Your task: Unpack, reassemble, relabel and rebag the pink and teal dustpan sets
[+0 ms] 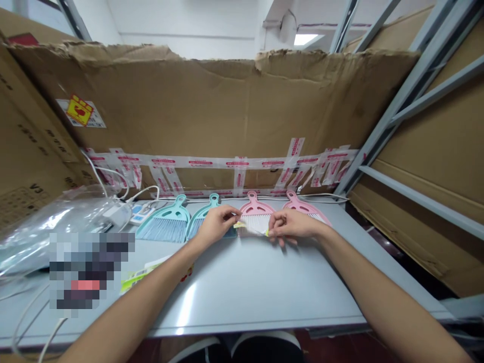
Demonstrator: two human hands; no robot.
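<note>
My left hand (219, 223) and my right hand (289, 225) pinch opposite ends of a small clear packet (254, 228) with yellow-green edges. It hangs over the front of a pink dustpan and brush set (252, 207) with white bristles. A second pink set (298, 202) lies partly behind my right hand. To the left are a teal set (166, 222) with blue bristles and another teal set (204, 212), partly covered by my left hand. The packet's contents are too blurred to make out.
Plastic bags (56, 222), a white power strip (140, 214) and cables lie at the left. A green and white package (139, 275) rests under my left forearm. Taped cardboard (227, 111) stands behind the grey table (264, 287); metal shelf bars (401, 106) rise at the right.
</note>
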